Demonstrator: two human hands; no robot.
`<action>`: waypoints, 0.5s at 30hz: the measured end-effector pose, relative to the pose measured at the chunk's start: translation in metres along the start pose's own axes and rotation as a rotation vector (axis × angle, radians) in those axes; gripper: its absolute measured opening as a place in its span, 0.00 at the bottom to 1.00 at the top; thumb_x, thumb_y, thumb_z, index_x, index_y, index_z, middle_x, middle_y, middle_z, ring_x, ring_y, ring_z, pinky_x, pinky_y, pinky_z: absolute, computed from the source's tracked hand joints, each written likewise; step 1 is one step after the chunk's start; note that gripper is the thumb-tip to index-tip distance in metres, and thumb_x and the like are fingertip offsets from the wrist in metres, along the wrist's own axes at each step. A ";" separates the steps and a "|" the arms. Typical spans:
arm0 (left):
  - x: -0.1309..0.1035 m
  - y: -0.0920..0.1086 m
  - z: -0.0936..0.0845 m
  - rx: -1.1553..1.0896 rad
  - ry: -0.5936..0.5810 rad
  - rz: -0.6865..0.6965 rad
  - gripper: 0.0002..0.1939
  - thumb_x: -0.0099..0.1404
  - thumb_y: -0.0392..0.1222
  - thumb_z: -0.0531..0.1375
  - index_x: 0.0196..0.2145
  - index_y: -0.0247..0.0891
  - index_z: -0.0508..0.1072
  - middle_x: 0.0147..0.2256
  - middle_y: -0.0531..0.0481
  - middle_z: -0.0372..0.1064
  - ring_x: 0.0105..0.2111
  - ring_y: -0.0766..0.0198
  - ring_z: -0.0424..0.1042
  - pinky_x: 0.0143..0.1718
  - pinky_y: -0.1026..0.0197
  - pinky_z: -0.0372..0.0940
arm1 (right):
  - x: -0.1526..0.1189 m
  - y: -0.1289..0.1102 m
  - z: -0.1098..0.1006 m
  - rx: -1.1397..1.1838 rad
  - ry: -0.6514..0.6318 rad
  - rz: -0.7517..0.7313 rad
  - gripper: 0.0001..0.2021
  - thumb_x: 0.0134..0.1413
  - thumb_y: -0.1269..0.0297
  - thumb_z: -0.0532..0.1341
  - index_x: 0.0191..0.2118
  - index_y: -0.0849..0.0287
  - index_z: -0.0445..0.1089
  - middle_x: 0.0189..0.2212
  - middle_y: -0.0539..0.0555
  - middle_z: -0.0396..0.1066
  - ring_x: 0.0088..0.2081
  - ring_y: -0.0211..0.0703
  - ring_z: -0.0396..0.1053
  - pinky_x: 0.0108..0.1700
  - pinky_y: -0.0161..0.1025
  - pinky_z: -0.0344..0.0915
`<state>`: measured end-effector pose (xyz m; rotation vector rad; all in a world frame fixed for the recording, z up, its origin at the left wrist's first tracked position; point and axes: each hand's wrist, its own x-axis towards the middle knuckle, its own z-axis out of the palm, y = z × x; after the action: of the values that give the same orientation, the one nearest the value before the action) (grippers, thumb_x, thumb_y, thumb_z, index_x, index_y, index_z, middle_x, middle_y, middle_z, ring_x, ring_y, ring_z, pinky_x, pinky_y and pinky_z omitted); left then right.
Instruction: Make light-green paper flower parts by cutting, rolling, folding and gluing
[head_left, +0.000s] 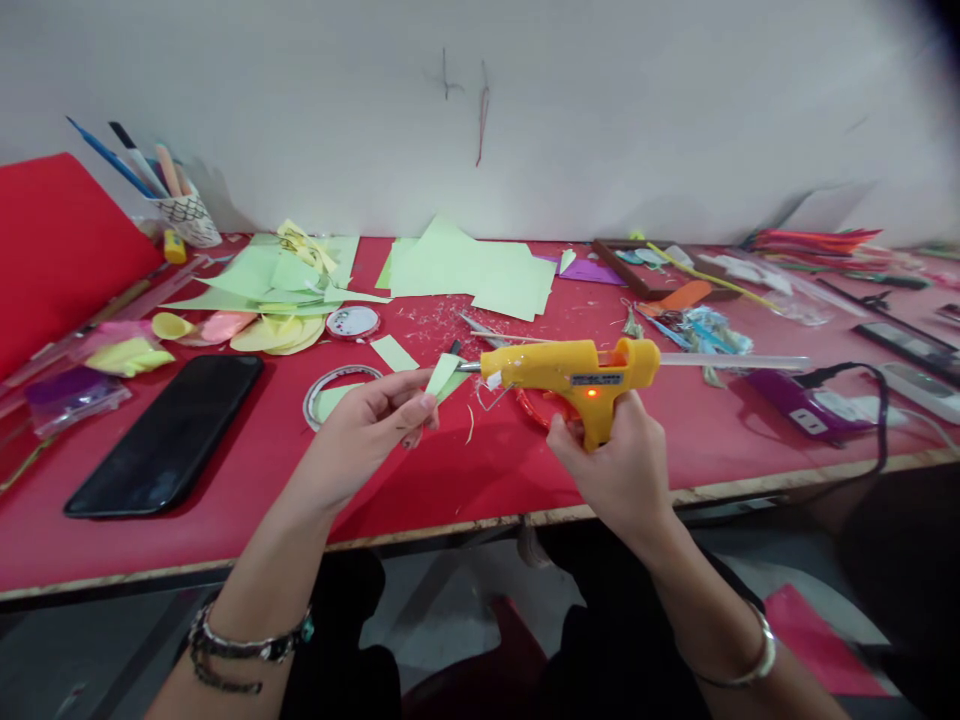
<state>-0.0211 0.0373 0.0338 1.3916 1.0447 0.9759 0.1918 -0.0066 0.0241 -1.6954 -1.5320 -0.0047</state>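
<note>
My right hand (pixel 626 465) is wrapped round the grip of a yellow hot glue gun (pixel 551 366). Its small orange light glows, and a clear glue stick (pixel 735 361) juts from the back. The gun's metal nozzle points left and meets a folded piece of pale green paper (pixel 444 374). My left hand (pixel 382 412) pinches that paper between thumb and fingers, over the red tabletop. Whether glue is on the paper I cannot make out. Just behind my left hand lie a small green paper strip (pixel 394 353) and a roll of tape (pixel 319 400).
A black phone (pixel 165 435) lies at the left, in front of a patterned pen cup (pixel 187 218). Green paper sheets (pixel 469 265) spread along the wall. At the right sits a purple power adapter (pixel 799 405) with a black cable. The table's front edge (pixel 450 530) runs below my hands.
</note>
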 end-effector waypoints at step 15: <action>0.002 0.003 0.004 -0.270 0.043 -0.094 0.11 0.51 0.42 0.63 0.33 0.37 0.73 0.19 0.56 0.65 0.18 0.76 0.60 0.20 0.72 0.55 | 0.001 0.001 -0.001 -0.034 0.062 -0.047 0.08 0.41 0.63 0.57 0.26 0.55 0.55 0.15 0.45 0.59 0.16 0.36 0.60 0.17 0.33 0.54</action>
<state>-0.0167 0.0380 0.0360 1.0958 0.9610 1.0393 0.1935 -0.0061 0.0252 -1.6698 -1.5334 -0.1068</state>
